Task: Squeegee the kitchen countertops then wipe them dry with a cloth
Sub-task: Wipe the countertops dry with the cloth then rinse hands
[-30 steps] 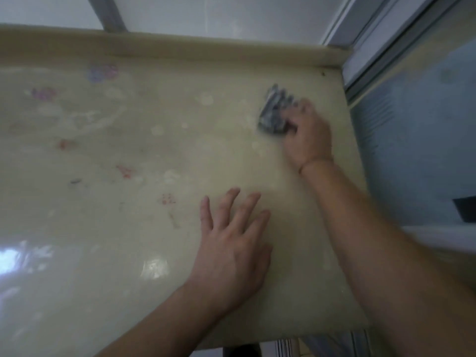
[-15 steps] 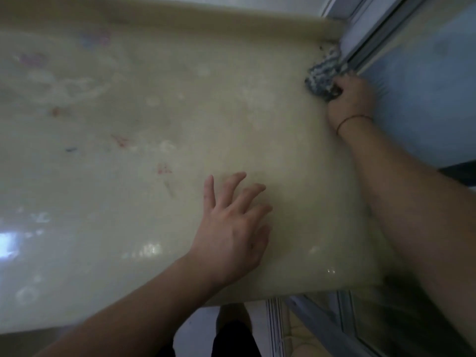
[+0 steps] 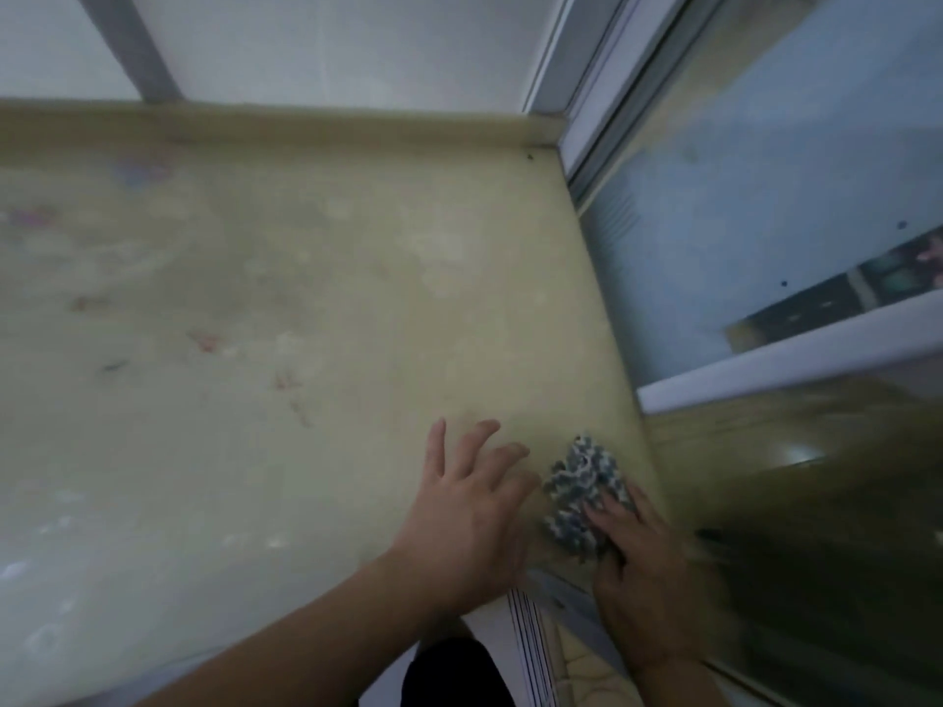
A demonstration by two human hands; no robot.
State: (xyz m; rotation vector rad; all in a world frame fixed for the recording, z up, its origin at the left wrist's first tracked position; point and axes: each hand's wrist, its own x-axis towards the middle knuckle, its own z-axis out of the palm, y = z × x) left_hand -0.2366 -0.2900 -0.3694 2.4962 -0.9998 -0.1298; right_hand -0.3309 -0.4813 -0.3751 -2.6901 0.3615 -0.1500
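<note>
At the counter's [image 3: 316,308] five o'clock corner, near its front and right edges, lies the cloth [image 3: 581,497], bunched and blue-grey. Right hand [image 3: 638,568] presses on it from six o'clock, fingers over its near side. Left hand [image 3: 469,512], at the cloth's nine o'clock, rests flat on the counter, fingers spread, holding nothing. Glass door [image 3: 740,222] stands at three o'clock.

no readable text, labels, brands or numbers anywhere, only faint coloured smudges on the countertop [image 3: 316,278]
</note>
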